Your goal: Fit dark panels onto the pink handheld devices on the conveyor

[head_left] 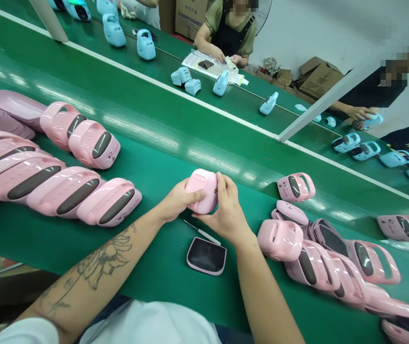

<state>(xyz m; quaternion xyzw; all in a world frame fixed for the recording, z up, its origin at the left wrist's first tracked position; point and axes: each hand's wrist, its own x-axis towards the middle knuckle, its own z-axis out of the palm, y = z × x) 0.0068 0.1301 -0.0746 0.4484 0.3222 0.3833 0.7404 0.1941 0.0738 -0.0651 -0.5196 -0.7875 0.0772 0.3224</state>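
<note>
Pink plastic casing (200, 191) is held in a narrow two-handed grip, left hand (177, 200) and right hand (227, 212) clasping it over the green conveyor belt (161, 274), a slim pick (201, 232) and dark-panelled pink cover (206, 256) lying just below it.

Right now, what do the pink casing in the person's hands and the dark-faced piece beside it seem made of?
The pink casing looks like moulded plastic: smooth, semi-gloss, with soft highlights. The dark-faced piece seems a pink plastic rim around a glossy dark panel, possibly glass or plastic; the look leaves that open.
</note>
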